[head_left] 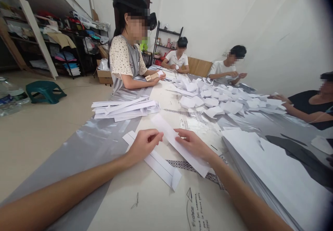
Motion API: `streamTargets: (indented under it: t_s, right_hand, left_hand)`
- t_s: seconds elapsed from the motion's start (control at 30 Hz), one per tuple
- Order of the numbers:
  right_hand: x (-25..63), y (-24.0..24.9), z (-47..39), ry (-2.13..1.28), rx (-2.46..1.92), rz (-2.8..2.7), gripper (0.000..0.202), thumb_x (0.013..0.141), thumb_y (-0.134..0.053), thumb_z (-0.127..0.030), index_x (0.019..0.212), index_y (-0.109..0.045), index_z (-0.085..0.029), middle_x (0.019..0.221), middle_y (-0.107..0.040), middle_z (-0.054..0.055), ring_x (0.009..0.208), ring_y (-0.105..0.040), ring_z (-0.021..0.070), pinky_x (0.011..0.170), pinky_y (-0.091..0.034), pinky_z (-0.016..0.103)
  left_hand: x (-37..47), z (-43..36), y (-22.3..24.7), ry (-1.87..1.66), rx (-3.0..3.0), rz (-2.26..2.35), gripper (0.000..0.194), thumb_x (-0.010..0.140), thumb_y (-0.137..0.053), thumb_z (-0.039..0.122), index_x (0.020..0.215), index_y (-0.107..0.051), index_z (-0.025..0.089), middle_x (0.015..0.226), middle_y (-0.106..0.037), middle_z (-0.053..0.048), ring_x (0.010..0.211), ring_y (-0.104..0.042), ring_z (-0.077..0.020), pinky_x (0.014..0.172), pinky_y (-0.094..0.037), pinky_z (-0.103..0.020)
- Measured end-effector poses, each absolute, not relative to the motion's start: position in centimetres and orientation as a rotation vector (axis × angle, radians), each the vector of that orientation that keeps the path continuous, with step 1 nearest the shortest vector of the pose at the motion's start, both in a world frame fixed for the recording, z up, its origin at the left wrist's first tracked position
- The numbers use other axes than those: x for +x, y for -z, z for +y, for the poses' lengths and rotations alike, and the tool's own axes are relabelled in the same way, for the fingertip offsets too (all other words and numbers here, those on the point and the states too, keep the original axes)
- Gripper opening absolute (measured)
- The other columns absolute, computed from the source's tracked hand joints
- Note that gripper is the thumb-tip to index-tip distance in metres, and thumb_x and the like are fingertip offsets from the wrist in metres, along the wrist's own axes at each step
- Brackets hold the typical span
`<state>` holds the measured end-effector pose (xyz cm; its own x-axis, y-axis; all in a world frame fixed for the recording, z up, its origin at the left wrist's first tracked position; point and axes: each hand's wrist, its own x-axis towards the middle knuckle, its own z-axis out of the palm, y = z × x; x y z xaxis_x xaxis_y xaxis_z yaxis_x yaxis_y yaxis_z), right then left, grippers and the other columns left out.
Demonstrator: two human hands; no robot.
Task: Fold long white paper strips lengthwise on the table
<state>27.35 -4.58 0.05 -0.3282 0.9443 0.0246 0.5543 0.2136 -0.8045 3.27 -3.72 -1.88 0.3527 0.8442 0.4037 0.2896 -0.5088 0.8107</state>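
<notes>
Printed table cover (122, 203) spreads beneath a slanting white paper strip (188, 154). Left hand (145, 144) curls narrowly at its edge, hold unclear; right hand (196, 146), loosely spread, rests fingertips on it

Paper strip (170, 134) at 5 o'clock: white. Tablecloth (156, 203) at 6: cream and grey, black-printed. Stool (46, 93) at 9, as I see it: green.

Two foreground hands (145, 144) (191, 143); four co-workers (131, 59) (171, 56) (218, 68) (305, 99)

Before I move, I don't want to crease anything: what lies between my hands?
In the head view, a white paper strip lies between your left hand and right hand.
</notes>
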Motion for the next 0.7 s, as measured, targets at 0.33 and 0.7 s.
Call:
streamTargets:
  t_s: [0.33,0.7]
  right_hand:
    - [26.6,2.7,-4.5,-0.127,-1.442,-2.361,0.048,0.101,-0.039,-0.025,0.148,-0.040,-0.019,0.113,-0.060,0.013,0.085,-0.066,0.0265,0.070,-0.059,0.044]
    - [26.4,2.5,-4.5,-0.140,-1.327,-2.306,0.034,0.098,-0.044,-0.018,0.130,-0.055,-0.021,0.120,-0.056,0.014,0.111,-0.059,0.0297,0.090,-0.056,0.048]
  left_hand:
    - [3.6,-4.6,3.2,-0.678,2.893,0.945,0.040,0.109,-0.031,0.038,0.131,-0.058,0.019,0.144,-0.054,-0.012,0.133,-0.048,-0.0268,0.110,-0.034,-0.045]
    - [3.6,-4.2,3.3,-0.553,2.916,0.975,0.045,0.109,-0.027,0.042,0.141,-0.050,0.020,0.146,-0.052,-0.012,0.139,-0.043,-0.0296,0.112,-0.031,-0.046]
